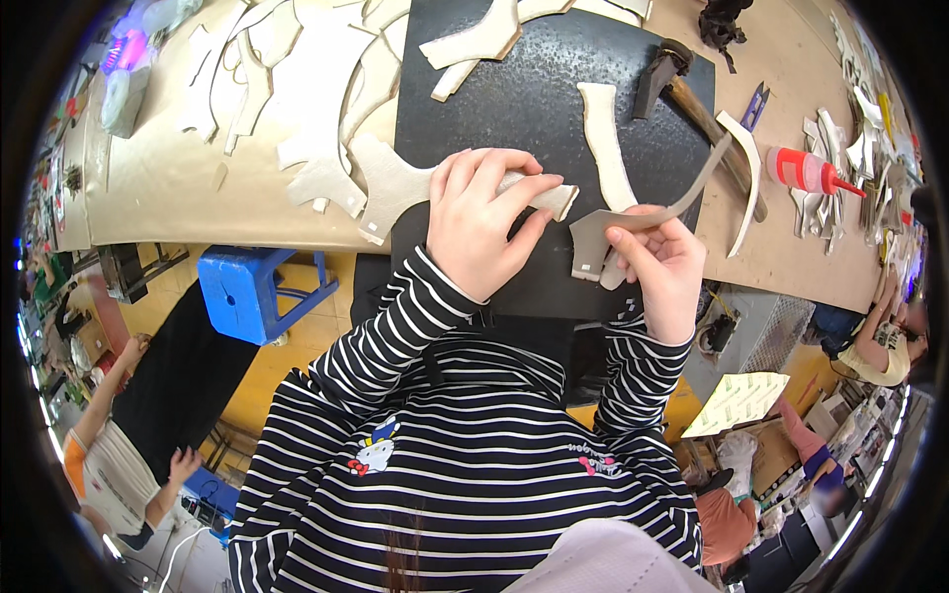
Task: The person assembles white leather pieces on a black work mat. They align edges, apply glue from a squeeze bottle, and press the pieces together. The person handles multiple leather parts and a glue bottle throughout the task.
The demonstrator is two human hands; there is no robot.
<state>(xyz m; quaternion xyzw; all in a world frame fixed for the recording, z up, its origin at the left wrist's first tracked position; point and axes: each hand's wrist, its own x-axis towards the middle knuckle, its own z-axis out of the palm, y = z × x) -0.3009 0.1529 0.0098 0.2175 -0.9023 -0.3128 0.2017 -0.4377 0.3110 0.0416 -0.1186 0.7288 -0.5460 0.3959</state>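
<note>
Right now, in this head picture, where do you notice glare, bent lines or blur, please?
Head view: glare whitens parts of the tan tabletop left of the black rectangular mat, which shows small glints; head view, toward the rim: the fisheye bows the tabletop's edges, and the co-worker in a pale, orange-trimmed shirt looks softer than the left hand and right hand.

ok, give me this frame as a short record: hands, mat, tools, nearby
left hand: fingers and thumb around a pale piece, one end showing
right hand: pinching a curved grey strip
mat: black mat, with a loose pale strip beyond the right hand
tools: hammer across the mat's right edge; red squeeze bottle lying farther right
nearby: blue stool at left, below table height
</note>
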